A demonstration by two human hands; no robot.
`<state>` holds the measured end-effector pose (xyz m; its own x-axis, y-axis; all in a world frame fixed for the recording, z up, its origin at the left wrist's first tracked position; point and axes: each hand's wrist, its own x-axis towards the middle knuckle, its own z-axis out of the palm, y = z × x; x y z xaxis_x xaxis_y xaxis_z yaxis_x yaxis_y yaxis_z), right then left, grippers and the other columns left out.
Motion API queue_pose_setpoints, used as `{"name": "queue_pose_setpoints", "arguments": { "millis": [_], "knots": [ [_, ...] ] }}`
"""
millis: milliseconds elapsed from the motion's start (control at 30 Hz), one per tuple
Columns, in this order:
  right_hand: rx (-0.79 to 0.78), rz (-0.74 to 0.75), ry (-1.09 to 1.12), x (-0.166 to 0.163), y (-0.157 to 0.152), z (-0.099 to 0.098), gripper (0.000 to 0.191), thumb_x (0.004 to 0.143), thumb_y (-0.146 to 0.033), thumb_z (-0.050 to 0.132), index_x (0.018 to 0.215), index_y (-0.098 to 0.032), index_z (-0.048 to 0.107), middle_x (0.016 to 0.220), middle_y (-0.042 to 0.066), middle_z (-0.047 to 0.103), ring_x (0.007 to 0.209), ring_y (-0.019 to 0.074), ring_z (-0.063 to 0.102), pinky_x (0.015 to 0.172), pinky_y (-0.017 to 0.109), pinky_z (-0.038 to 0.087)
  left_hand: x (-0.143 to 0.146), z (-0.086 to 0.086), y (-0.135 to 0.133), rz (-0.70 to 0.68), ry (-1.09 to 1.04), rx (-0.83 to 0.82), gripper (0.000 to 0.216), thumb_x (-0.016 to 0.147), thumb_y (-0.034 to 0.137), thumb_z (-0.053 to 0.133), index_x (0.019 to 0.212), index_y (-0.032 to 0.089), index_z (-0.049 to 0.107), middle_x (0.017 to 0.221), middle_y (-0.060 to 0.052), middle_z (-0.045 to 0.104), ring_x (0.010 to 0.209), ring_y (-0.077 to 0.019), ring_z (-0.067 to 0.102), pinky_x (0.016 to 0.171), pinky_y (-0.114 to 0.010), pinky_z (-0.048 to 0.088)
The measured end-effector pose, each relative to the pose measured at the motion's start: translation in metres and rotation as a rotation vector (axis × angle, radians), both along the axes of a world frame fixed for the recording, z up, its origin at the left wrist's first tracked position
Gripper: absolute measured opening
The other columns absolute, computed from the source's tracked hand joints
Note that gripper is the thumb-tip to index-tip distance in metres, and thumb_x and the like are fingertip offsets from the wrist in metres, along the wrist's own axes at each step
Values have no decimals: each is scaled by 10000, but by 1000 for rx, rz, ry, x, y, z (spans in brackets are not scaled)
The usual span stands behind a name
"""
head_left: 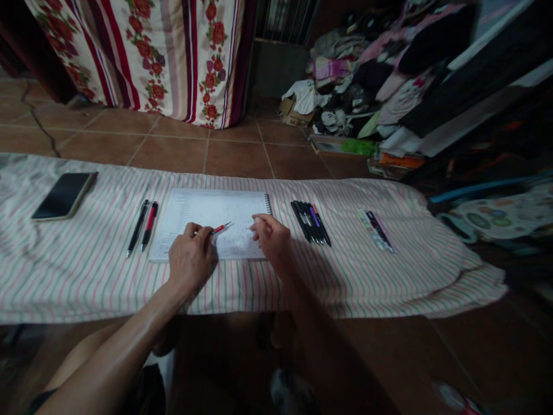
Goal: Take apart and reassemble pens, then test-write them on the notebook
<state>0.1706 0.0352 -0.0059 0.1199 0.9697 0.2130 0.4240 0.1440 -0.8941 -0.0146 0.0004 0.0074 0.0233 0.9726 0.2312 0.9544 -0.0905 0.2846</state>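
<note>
My left hand [192, 253] rests on the lower middle of an open spiral notebook [203, 202]. Its thumb and fingers pinch what looks like a thin red pen refill [220, 229], whose narrow metal tip points right over the page. My right hand [273, 236] is at the notebook's right edge, its fingers curled and thumb against the forefinger; whether anything is between them I cannot make out. To the left of the notebook lie a black pen [137, 229] and a red and black pen [149, 226]. Several dark pens [310, 223], one with purple and orange, lie right of my right hand.
A striped cloth [103, 276] covers the table. On its left lies a phone [64, 196]; farther right is a small group of pens [377, 230]. Beyond are a floral curtain [173, 57], a heap of clothes [358, 75] and a patterned chair [505, 213].
</note>
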Motion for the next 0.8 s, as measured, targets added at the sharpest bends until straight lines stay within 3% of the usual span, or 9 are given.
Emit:
{"name": "queue_pose_setpoints", "arguments": {
  "millis": [133,467,800],
  "knots": [
    [-113,68,97,-3,-2,-1,303,833,-417,467,897,-170,631,663,10,646,442,88,532,360,180,382,9,4,-4,15,-28,5,290,897,282,421,1087,228,635,1012,-50,591,717,-184,592,551,-285,377],
    [-322,193,485,-14,-6,12,323,725,-480,611,741,-158,630,614,0,607,417,53,433,338,163,304,25,4,-6,-82,-210,78,291,913,275,392,1056,195,633,991,-63,608,798,-182,610,640,-284,452],
    [-317,157,604,-18,-7,14,263,682,-417,653,701,-158,617,554,-31,560,411,45,384,351,171,241,28,2,-9,-126,-197,69,277,903,250,403,1045,189,633,994,-61,611,784,-186,609,657,-301,458]
  ]
}}
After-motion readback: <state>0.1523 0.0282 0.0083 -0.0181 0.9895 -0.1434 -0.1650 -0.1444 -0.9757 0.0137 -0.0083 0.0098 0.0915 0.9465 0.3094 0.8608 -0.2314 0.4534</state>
